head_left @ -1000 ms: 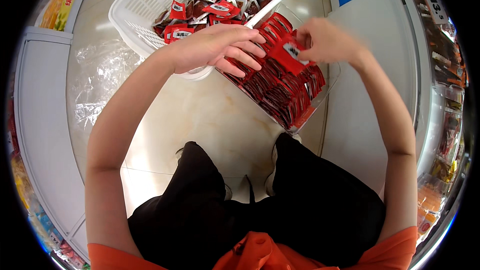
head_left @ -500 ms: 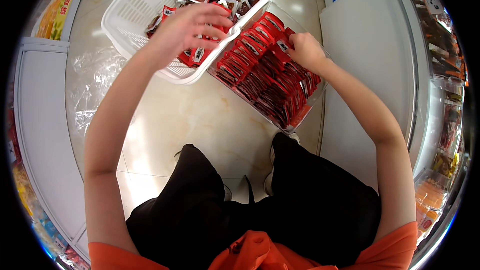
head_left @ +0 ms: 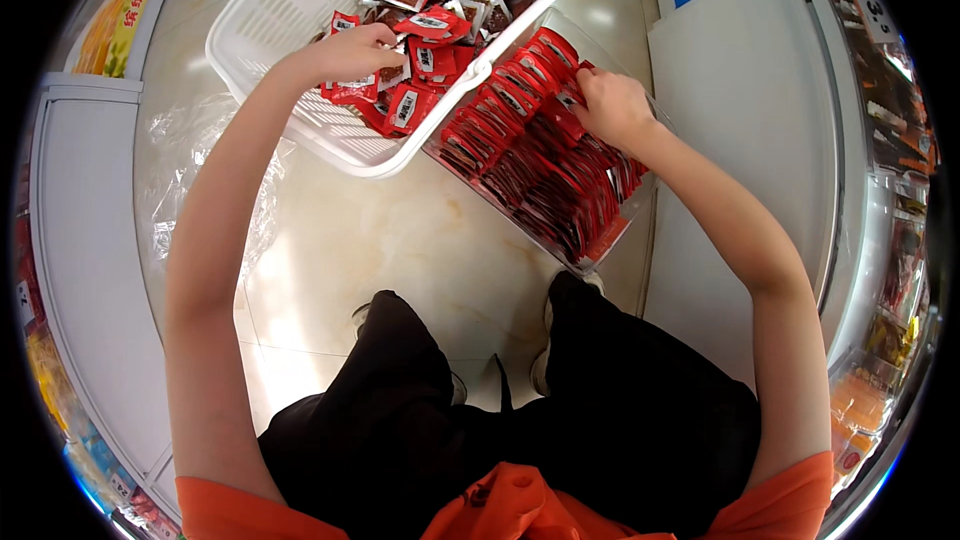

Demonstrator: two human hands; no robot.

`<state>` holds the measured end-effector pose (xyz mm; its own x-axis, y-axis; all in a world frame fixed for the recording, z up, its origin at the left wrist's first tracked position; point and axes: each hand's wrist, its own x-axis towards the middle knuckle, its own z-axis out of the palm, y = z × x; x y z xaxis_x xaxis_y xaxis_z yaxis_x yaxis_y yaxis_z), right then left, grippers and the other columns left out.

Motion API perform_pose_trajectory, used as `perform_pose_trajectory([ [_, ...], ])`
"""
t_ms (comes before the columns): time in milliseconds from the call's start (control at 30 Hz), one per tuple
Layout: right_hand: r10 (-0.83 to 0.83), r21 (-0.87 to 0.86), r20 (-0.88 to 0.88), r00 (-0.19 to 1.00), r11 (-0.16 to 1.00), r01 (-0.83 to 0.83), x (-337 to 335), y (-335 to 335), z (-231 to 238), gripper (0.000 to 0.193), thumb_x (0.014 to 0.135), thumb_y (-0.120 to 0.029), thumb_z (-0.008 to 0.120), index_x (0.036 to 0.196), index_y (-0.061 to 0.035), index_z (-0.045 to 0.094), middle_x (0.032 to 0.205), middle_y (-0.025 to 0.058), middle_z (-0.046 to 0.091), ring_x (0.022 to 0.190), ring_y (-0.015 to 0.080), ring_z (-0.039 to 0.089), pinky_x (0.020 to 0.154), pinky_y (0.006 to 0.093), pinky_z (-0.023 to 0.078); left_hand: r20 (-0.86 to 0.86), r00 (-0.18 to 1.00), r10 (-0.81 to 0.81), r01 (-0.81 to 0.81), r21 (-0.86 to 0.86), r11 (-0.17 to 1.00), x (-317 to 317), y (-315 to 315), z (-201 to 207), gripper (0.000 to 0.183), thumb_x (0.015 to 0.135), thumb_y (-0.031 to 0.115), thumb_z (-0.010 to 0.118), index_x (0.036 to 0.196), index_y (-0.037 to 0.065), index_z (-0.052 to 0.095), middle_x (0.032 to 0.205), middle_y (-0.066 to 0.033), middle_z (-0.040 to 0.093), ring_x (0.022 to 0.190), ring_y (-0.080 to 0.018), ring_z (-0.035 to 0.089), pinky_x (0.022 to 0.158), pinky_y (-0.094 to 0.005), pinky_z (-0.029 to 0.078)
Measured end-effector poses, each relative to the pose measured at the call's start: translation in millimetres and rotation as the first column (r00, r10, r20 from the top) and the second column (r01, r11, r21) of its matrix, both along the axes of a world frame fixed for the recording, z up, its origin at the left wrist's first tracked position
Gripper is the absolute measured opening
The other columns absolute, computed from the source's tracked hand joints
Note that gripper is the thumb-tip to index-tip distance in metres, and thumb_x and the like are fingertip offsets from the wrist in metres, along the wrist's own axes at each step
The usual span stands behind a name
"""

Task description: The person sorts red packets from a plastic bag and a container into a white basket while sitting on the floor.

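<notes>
My left hand (head_left: 352, 52) reaches over a white plastic basket (head_left: 345, 155) at the upper left, thumb and forefinger apart, close above the loose packets. These are small red snack packets (head_left: 408, 110), some turned to show silver edges and a brown filling, heaped at random. Beside the basket, a clear plastic box (head_left: 580, 265) stands on the floor with red packets (head_left: 530, 170) set upright in tight rows. At its far right part my right hand (head_left: 612, 108) is closed on a red packet (head_left: 578, 90), mostly covered by my fingers.
A crumpled clear plastic wrap (head_left: 185, 210) lies on the floor at the left. White shelf units (head_left: 90, 190) flank both sides, the right one (head_left: 740, 140) close to the box. The basket's raised rim and handle (head_left: 480, 72) lie between my hands. My knees are below.
My left hand has come down from spread fingers above the basket to its packets, moving slightly left. My right hand stays at the box, barely shifted. The view has moved a little.
</notes>
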<state>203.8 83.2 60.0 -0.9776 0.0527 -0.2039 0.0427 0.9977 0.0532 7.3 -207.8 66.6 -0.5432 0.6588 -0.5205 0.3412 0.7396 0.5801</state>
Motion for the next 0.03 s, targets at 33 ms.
perform_pose_trajectory([
  [33,-0.013,-0.001,0.022,1.0,1.0,0.013,-1.9,-4.2,8.0,0.027,0.077,-0.023,0.065,0.094,-0.002,0.06,0.094,0.016,0.066,0.083,0.0339,0.065,0.073,0.0433,0.053,-0.067,0.996,-0.066,0.06,-0.077,0.995,-11.5,-2.9,-4.3,0.044,0.087,0.039,0.057,0.123,0.013,0.053,0.116,-0.0066,0.057,0.101,-0.0175,0.055,0.087,-0.0321,0.045],
])
